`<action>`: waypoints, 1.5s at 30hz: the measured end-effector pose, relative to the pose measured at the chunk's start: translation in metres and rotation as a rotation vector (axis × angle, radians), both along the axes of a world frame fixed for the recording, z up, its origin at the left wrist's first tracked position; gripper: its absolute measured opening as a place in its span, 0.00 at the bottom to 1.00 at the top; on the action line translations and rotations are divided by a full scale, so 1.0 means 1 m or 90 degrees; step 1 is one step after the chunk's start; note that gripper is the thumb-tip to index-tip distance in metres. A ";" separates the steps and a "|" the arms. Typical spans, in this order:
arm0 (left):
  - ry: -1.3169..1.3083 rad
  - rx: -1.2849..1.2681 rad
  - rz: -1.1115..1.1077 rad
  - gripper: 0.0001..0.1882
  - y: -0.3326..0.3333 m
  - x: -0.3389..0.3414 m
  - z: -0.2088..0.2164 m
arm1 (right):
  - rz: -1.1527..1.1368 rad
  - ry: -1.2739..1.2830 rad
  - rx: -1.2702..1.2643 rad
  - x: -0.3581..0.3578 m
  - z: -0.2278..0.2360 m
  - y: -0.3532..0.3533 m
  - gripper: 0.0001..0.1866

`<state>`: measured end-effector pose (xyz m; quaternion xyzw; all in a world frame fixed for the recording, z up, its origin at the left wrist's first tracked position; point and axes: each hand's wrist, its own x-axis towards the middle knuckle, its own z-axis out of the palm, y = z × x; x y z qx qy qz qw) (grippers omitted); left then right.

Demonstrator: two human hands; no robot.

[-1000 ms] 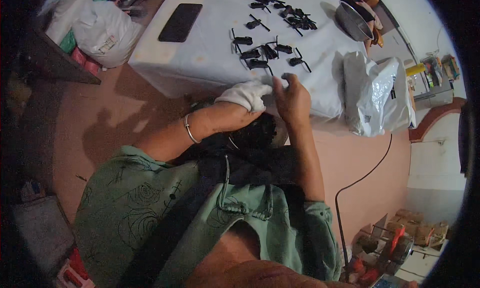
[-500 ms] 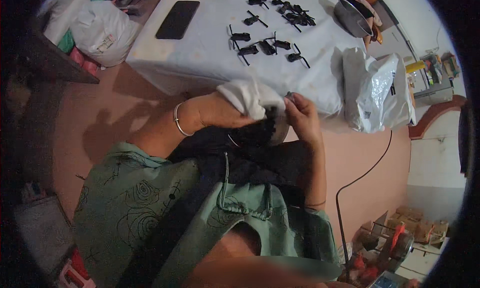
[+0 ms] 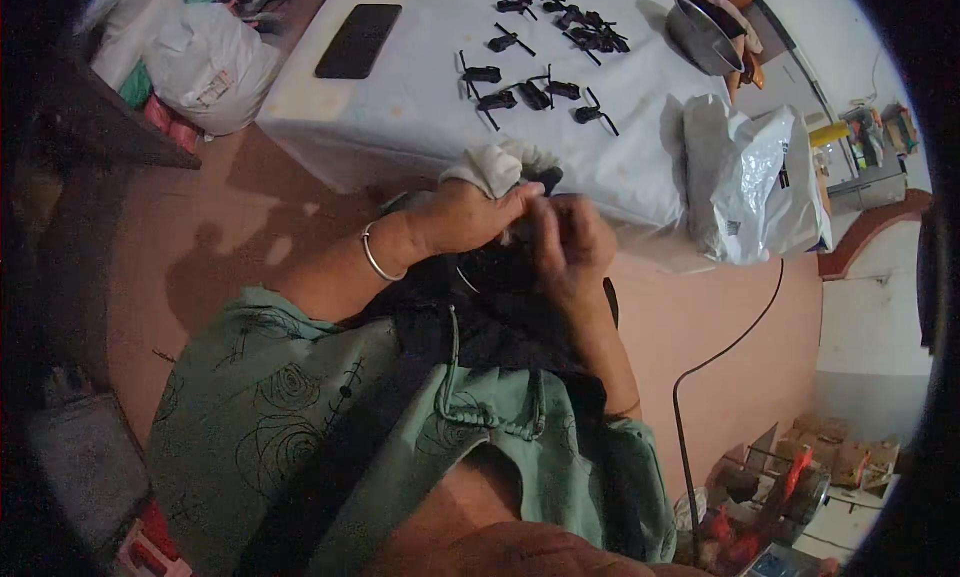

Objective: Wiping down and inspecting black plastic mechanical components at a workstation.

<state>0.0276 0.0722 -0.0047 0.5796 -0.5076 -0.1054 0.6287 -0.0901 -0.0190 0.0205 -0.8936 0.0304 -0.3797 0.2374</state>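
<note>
Just off the near edge of the table, my left hand (image 3: 462,217) is closed around a bunched white cloth (image 3: 488,167). A dark piece (image 3: 545,180) shows at the cloth's right side; its kind is unclear. My right hand (image 3: 578,242), slightly blurred, meets the left thumb with its fingers curled. Whatever it pinches is too small and hidden to name. Below both hands a dark mass (image 3: 495,272) with a pale curved rim sits over my lap, largely covered. Several small black pieces with thin bent strips (image 3: 535,95) lie beyond on the table.
A white sheet covers the table (image 3: 420,117), with a black phone (image 3: 358,42) at its left. On the right are a metal bowl (image 3: 703,37) and a silvery plastic bag (image 3: 745,182). A stuffed white bag (image 3: 212,67) stands left. A black cable (image 3: 715,367) crosses the floor.
My right hand has moved left to meet the left, its fingers curling inward. The cloth is more tightly bunched, and the dark mass below is more hidden.
</note>
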 end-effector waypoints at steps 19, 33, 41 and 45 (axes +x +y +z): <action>-0.281 0.129 0.072 0.14 0.005 -0.004 0.012 | 0.074 0.143 0.485 0.006 -0.022 -0.004 0.14; -0.127 -0.002 0.114 0.11 0.008 -0.011 0.007 | 0.144 0.131 0.722 0.002 -0.019 0.001 0.17; 0.013 0.093 0.028 0.12 0.010 -0.012 0.004 | 0.143 0.144 0.701 0.000 -0.020 -0.003 0.17; 0.185 0.166 -0.033 0.12 0.013 -0.015 0.016 | 0.147 0.165 0.706 0.002 -0.017 -0.003 0.17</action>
